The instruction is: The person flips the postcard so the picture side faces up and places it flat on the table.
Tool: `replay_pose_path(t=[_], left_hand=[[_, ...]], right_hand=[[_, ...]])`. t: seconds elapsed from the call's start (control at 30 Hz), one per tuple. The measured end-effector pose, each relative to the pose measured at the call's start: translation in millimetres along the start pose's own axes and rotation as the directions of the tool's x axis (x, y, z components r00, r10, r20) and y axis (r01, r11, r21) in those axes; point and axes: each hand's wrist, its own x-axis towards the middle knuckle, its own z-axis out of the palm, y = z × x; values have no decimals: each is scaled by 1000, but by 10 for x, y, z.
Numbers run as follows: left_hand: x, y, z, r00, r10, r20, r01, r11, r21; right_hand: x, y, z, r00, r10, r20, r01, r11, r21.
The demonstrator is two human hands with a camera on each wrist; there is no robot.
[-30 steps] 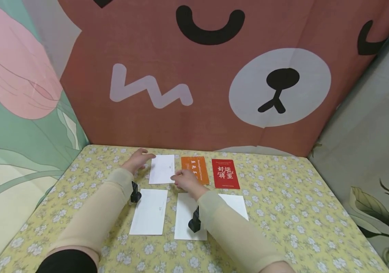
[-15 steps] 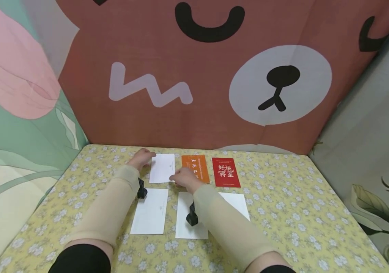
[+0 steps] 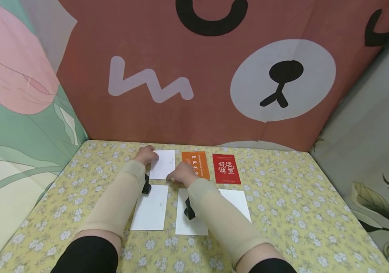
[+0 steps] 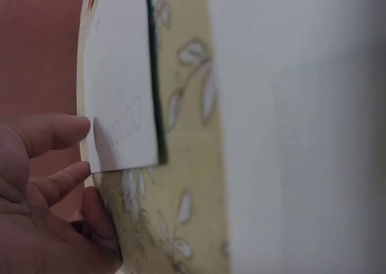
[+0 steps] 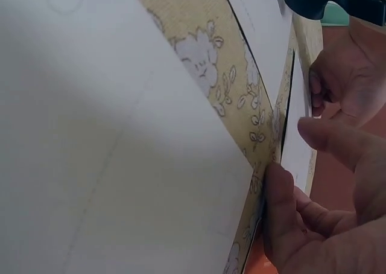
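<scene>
A white postcard [image 3: 162,163], blank side up with faint print, lies at the back left of the table. At its left edge my left hand [image 3: 146,155] pinches with thumb and a finger; the left wrist view shows these fingertips [image 4: 78,127] right at the corner of the postcard [image 4: 120,81]. My right hand [image 3: 182,173] holds its near right corner, the palm partly covering an orange postcard [image 3: 197,161]. In the right wrist view, thumb and fingers of the right hand [image 5: 332,195] stand around that corner, with my left hand [image 5: 353,75] beyond.
To the right lies a red postcard [image 3: 226,169] with white characters. Nearer me are three white cards: a left one [image 3: 150,208], a middle one [image 3: 191,223] under my right wrist, and a right one [image 3: 237,201] partly hidden by my forearm. A bear-print cloth [image 3: 146,125] hangs behind the table.
My left hand has moved right and closer onto the postcard's left edge. My right hand has shifted slightly left over its near corner. The postcard stays nearly in place; the view has tilted slightly.
</scene>
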Motion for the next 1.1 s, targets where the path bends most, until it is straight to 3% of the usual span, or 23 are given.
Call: replay_pose_path(t=[0.2, 0.27, 0.37, 0.53, 0.73, 0.83, 0.97, 1.1], left_hand=[[-8, 14, -22, 999, -25, -24, 25, 1000, 17], [-23, 17, -43, 999, -33, -42, 33, 999, -20], [-36, -8, -68, 998, -34, -52, 27, 989, -143], [-28, -86, -92, 998, -13, -59, -8, 941, -338], [-33, -168, -108, 995, -60, -74, 17, 873, -487], [-40, -177, -123, 994, -79, -76, 25, 834, -551], [-37, -168, -138, 993, -81, -85, 17, 811, -584], [-33, -164, -160, 991, -78, -107, 0, 808, -589]], right_hand=[[-43, -55, 25, 998, -29, -53, 26, 999, -46], [-43, -61, 32, 997, -47, -57, 44, 997, -63], [-34, -51, 46, 996, -67, -58, 63, 995, -81], [-27, -15, 64, 997, -69, -48, 65, 995, -72], [-24, -8, 84, 995, -90, -41, 85, 990, -109], [-44, -16, 80, 993, -111, -39, 108, 992, -71], [-80, -4, 71, 990, -127, -64, 128, 992, 12], [-85, 33, 74, 985, -142, -93, 148, 987, 57]])
